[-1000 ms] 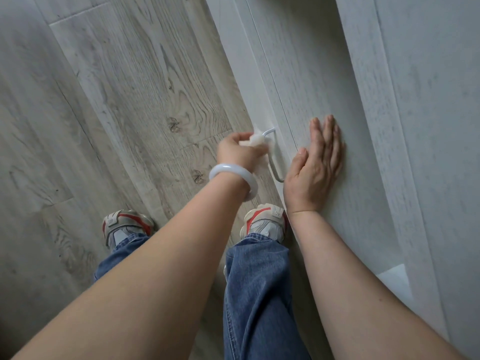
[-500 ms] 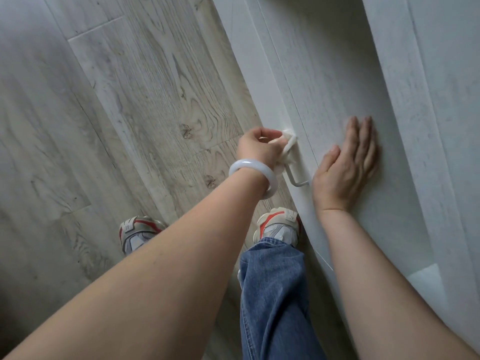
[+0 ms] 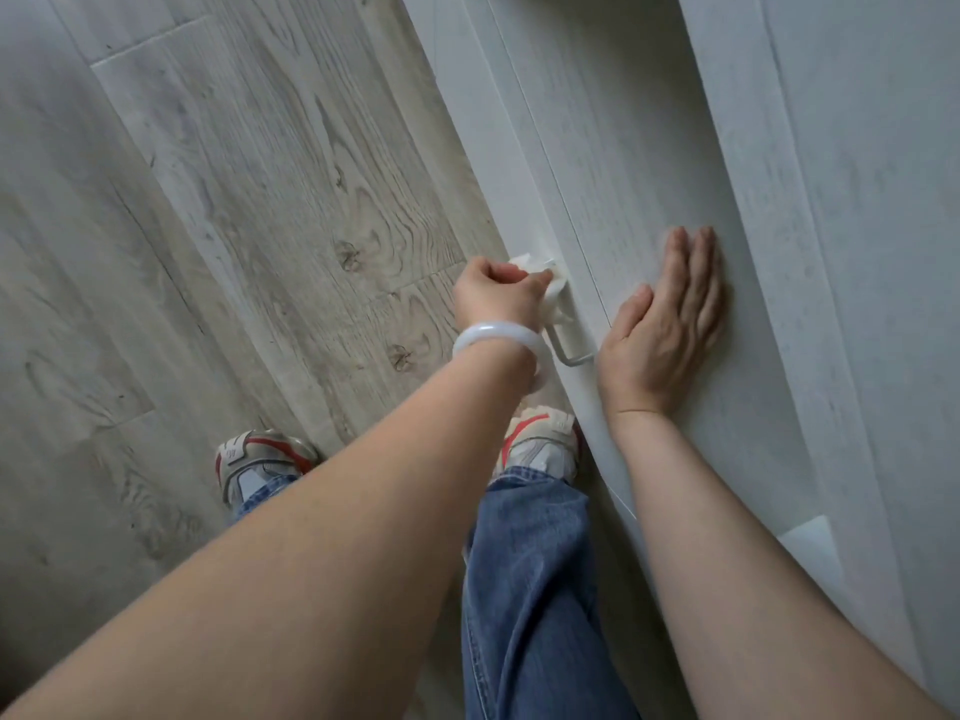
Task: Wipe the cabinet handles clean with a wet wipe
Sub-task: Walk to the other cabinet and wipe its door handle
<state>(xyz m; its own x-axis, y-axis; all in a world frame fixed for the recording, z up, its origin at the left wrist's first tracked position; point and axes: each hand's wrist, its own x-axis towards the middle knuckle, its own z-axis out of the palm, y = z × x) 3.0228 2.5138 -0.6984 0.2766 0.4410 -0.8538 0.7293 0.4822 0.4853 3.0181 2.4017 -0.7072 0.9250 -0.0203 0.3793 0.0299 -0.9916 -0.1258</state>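
My left hand (image 3: 496,293), with a white bangle on its wrist, grips a crumpled white wet wipe (image 3: 545,283) wrapped round the upper part of a slim metal cabinet handle (image 3: 569,356). Only the handle's lower end shows below the wipe. The handle is fixed to the edge of a pale white-grey cabinet door (image 3: 613,148). To the right of the handle, my right hand (image 3: 665,324) lies flat on the door face with straight fingers pressed against it.
The cabinet front runs down the right side, with a further panel (image 3: 857,200) beyond the door. Grey wood-look flooring (image 3: 234,226) fills the left. My two feet in red-trimmed sneakers (image 3: 537,444) and jeans stand close to the cabinet base.
My left hand has slid the wipe along the handle, from beside its upper end to over it. My right hand stays flat on the door. The camera view shifted slightly.
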